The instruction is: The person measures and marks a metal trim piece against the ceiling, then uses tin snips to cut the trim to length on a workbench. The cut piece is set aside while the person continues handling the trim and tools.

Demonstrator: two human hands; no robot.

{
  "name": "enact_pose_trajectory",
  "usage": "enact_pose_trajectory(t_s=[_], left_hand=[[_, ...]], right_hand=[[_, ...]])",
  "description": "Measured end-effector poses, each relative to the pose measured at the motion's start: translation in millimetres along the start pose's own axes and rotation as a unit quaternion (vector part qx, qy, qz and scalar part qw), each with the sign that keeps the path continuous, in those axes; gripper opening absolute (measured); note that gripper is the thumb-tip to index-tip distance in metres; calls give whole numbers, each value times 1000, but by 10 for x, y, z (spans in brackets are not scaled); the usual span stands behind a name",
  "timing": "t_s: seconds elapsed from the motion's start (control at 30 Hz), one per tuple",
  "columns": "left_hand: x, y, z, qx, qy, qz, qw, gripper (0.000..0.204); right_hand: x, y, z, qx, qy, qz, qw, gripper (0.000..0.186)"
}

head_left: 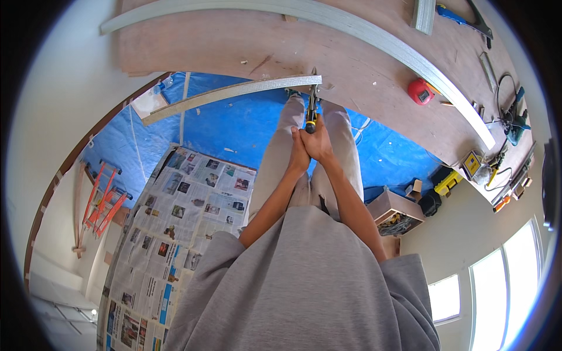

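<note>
Both my hands are closed together around the handles of a pair of tin snips [312,114] with yellow and black grips. My right hand [318,141] wraps the handles from the right. Pressed against it from the left is my left hand [299,153]; its fingers are partly hidden. The dark jaws of the snips point away from me and sit at the right end of a galvanized metal channel [228,92]. That channel stretches left over the blue floor sheet, its right end by the near edge of the wooden table [199,50].
A longer metal channel [351,29] lies across the table. Right of it are a red tape measure [420,92], a blue-handled hammer [453,16] and a power tool [516,128]. Newspaper [193,199] covers a surface at left, near an orange ladder [104,196]. Blue sheeting [222,126] covers the floor.
</note>
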State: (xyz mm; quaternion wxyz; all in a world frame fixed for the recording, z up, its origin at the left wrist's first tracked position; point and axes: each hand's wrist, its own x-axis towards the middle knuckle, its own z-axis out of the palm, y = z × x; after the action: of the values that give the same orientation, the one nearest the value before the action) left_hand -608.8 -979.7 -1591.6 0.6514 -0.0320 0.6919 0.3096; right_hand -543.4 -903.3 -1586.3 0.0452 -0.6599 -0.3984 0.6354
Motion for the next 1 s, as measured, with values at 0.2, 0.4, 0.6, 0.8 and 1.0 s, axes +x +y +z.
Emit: enact_pose_trajectory(t_s=[0.2,0.4,0.6,0.8,1.0], left_hand=[[-139,502,-357,282,24,111,953,65],[-473,519,-858,346,42,119,929,51],[-436,7,-1292,620,166,84,763,40],[-871,-251,-1654,551,-88,150,816,33],[-1646,-142,-1282,540,-13,229,810,25]], right_hand=[[-29,12,45,0,30,11,999,56],[-41,-30,78,-15,34,24,999,60],[-59,-4,148,-9,69,27,997,59],[94,224,118,-33,104,-68,992,61],[169,345,72,-39,94,-59,993,64]])
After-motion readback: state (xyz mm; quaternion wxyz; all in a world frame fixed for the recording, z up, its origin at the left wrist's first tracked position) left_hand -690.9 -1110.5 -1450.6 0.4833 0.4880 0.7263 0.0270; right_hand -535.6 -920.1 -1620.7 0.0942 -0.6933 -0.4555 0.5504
